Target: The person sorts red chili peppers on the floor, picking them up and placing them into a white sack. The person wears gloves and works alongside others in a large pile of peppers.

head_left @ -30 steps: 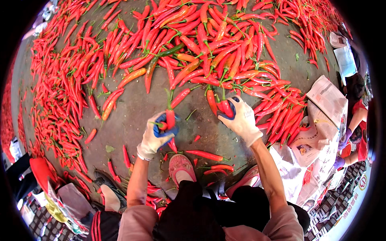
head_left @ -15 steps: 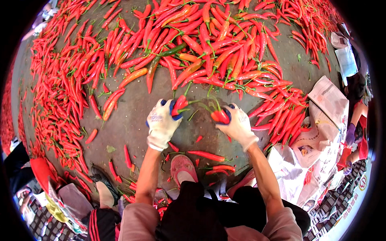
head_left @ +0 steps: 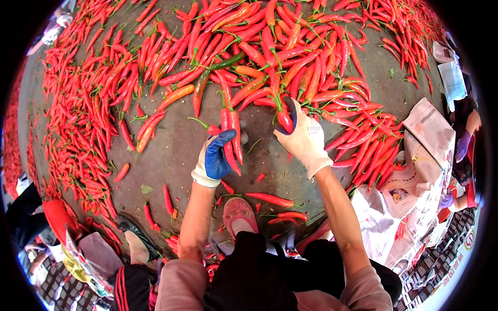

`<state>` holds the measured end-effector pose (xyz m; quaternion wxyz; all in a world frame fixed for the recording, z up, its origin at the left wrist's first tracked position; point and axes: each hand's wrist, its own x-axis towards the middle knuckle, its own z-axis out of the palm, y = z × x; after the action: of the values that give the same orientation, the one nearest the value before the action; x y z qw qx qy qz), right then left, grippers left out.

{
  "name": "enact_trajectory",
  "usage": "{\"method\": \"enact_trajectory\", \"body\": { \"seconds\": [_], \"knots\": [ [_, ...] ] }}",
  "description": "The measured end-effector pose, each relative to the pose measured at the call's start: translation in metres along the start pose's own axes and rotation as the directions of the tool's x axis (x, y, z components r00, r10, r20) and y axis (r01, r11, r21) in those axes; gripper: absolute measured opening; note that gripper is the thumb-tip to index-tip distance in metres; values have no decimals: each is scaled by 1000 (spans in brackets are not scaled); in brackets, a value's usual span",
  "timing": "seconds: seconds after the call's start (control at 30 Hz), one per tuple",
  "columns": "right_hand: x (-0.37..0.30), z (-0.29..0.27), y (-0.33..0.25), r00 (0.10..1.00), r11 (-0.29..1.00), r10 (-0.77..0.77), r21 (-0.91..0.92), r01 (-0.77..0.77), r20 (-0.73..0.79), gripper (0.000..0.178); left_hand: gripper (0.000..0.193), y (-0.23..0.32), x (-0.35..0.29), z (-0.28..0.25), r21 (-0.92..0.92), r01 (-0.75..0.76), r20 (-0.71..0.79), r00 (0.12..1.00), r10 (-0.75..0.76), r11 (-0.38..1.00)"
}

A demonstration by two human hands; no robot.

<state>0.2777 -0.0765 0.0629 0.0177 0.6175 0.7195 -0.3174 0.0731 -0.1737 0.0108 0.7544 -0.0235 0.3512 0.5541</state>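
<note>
White gloves with blue palms cover both of my hands. My left hand, turned so that its blue palm side shows, is closed around a few long red chilli peppers whose green stems point away from me. Farther right, my right hand reaches to the near edge of the big chilli pile. Between its thumb and fingers is a red chilli pepper, stem end away from me. Part of that pepper is hidden by the glove.
Loose chillies spread over the grey ground on the left. Newspaper and white sheeting lie at the right. My pink shoe stands near a few stray peppers. Another person's gloved hand shows at the right rim.
My left hand has turned over, and its peppers now lie lengthwise. My right hand has moved forward to the edge of the pile.
</note>
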Motion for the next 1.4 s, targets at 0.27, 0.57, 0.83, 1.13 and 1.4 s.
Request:
{"method": "enact_trajectory", "body": {
  "seconds": [0.27,0.57,0.83,1.13,1.4],
  "knots": [
    [-41,-15,73,911,968,-245,135,211,332,68,35,-16,-39,-3,623,51,-49,998,-26,781],
    [-44,-21,130,941,433,-137,873,-224,309,49,44,-13,-47,31,974,-205,224,941,-255,99],
    [-42,8,64,968,44,51,968,-246,244,30,38,-46,43,68,997,-63,77,913,401,-49],
    [-53,-4,67,990,239,128,971,22,-53,41,22,-44,11,26,627,-31,-126,982,141,779],
    [13,-59,3,887,880,-414,-339,333,-204,50,34,-17,-14,-10,150,-185,56,982,178,971]
  ]
}}
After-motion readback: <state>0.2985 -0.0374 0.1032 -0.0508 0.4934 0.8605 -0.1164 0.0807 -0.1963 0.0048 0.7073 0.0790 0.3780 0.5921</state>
